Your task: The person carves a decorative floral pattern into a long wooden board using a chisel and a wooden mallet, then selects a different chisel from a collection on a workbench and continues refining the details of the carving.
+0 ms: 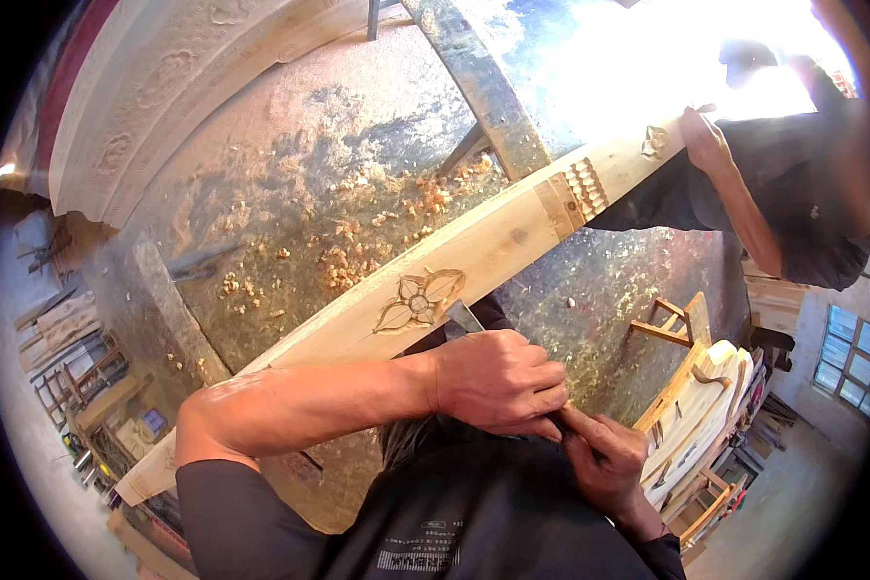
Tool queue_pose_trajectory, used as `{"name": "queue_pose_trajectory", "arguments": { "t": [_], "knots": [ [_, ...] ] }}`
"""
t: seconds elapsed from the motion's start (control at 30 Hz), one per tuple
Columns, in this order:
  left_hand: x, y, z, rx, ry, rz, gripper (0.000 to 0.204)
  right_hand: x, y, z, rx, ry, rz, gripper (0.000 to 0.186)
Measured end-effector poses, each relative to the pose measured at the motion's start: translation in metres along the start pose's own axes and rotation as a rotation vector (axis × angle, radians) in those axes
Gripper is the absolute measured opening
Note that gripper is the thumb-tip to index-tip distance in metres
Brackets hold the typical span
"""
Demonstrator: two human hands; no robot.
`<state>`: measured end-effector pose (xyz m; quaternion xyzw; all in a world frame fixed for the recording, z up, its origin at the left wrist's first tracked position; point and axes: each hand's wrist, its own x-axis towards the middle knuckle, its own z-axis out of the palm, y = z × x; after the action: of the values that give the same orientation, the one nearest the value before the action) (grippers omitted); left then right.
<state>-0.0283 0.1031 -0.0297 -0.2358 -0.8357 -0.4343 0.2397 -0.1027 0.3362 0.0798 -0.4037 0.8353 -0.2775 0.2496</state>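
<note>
A long pale wooden beam (512,237) runs diagonally from lower left to upper right in front of me. On it is a carved flower with pointed petals (419,302). Over the beam's near edge, beside the flower, shows the flat metal blade of a chisel (462,316). My left hand (498,382) is closed round the chisel behind the blade, its forearm lying across the beam. Closer to my body, my right hand (604,459) is closed on the chisel's dark rear end, mostly hidden by the fingers.
A co-worker's hand (708,143) is at the beam's far end. A worn trestle plank (488,87) meets the beam's far side. Wood shavings (348,266) litter the floor. Several tools lie on a pale board (691,425) at right. A large carved panel (155,97) stands upper left.
</note>
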Motion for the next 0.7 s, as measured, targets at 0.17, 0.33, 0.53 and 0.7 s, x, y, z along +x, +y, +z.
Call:
{"name": "queue_pose_trajectory", "arguments": {
  "t": [0.17,0.33,0.53,0.7],
  "knots": [
    [0.0010,0.0024,-0.0021,-0.037,0.030,-0.035,0.045,-0.0011,-0.0037,-0.0019,-0.002,-0.006,-0.007,0.049],
    [0.0014,0.0025,-0.0002,-0.035,0.011,-0.041,0.047,-0.0008,-0.0010,-0.0006,-0.016,-0.009,-0.032,0.049],
    [0.0022,0.0045,-0.0050,-0.018,-0.037,-0.057,0.049,-0.0007,-0.0003,0.0029,0.035,-0.004,-0.015,0.048],
    [0.0011,0.0043,-0.0016,0.014,-0.037,-0.045,0.048,-0.0014,0.0031,0.0061,0.032,0.015,-0.062,0.047]
  ]
}}
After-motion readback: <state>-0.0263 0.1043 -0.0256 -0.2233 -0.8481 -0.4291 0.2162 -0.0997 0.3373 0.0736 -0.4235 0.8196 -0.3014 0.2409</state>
